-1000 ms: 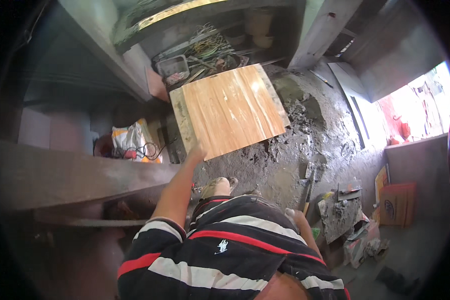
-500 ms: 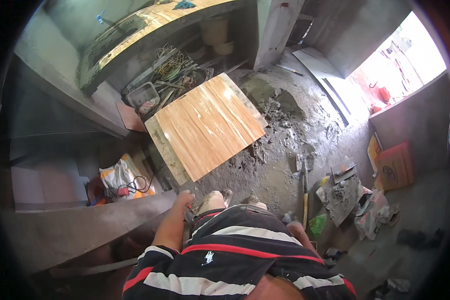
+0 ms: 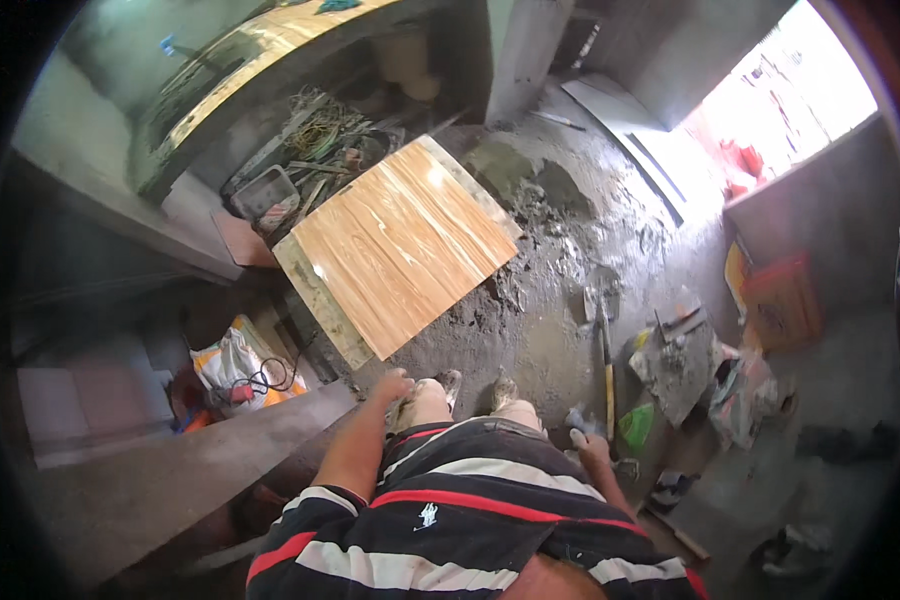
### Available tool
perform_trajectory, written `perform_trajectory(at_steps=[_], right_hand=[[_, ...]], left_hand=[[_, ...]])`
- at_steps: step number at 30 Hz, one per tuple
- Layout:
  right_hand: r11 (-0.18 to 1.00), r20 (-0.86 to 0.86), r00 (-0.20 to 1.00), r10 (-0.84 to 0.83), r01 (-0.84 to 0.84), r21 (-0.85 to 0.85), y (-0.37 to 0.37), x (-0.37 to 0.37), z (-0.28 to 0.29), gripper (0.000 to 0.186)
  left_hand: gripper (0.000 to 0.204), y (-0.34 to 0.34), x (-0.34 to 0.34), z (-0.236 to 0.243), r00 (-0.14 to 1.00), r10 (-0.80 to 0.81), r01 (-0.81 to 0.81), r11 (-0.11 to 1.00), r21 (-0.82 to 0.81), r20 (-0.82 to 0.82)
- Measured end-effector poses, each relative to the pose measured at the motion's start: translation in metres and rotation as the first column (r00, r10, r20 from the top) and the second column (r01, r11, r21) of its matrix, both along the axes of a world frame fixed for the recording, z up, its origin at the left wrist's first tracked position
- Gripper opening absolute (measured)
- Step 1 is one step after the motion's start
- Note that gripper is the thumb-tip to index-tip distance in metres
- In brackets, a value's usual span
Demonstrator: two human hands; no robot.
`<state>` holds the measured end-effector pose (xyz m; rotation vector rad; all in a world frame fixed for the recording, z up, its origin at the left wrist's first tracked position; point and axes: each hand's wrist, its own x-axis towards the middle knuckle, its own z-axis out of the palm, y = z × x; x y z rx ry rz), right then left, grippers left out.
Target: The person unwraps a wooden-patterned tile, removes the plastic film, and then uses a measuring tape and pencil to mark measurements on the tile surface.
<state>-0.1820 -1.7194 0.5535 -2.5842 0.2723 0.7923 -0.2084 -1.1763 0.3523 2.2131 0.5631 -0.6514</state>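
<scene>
My left hand (image 3: 394, 386) hangs beside my left knee, near the close corner of a large wood-grain tile (image 3: 400, 250). That tile lies flat on the floor over another slab, whose stained grey edge (image 3: 315, 300) sticks out along the left side. Low by my right leg is my right hand (image 3: 593, 448), its fingertips looking greyish. A crumpled pale scrap (image 3: 580, 418) lies just beyond it. The fingers of both hands are too small and partly turned away, so whether they hold anything is unclear. To the right of my legs, a shovel (image 3: 608, 385) with a wooden handle lies on the floor.
Wet mortar (image 3: 560, 190) covers the floor beyond the tile. Right of the shovel are a mortar-smeared grey board (image 3: 675, 365), plastic bags (image 3: 742, 405) and an orange-red box (image 3: 785, 305). A white-and-orange sack (image 3: 240, 365) sits behind a low ledge (image 3: 220, 440) at left. Scraps and cords (image 3: 315, 135) fill the counter's underside.
The view has shifted slightly, so the room appears moved left. My right hand has come further into sight beside my leg, and my left hand sits a little farther forward. The tile stays put.
</scene>
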Motion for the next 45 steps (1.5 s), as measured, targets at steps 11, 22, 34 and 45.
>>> perform_trajectory(at_steps=[11,22,34,45], right_hand=[[0.969,0.104,0.970,-0.218,0.228,-0.094,-0.073,-0.067,-0.033,0.032],[0.875,-0.254,0.838,-0.483,0.468,-0.122,-0.212,-0.137,-0.074,0.033],[0.318,0.205,0.460,-0.864,0.814,-0.485,-0.484,-0.260,-0.025,0.081],[0.412,-0.137,0.428,-0.893,0.902,0.132,-0.377,-0.372,-0.098,0.054]], left_hand=[[0.048,0.002,-0.023,0.042,0.906,0.015,-0.112,0.972,-0.206,-0.423],[0.036,-0.101,0.092,0.079,0.927,0.102,-0.142,0.986,-0.087,-0.361],[0.062,-0.457,0.134,0.146,0.845,-0.453,0.414,0.890,-0.189,-0.284],[0.051,-0.535,0.182,0.136,0.659,-0.639,0.642,0.753,-0.145,-0.398]])
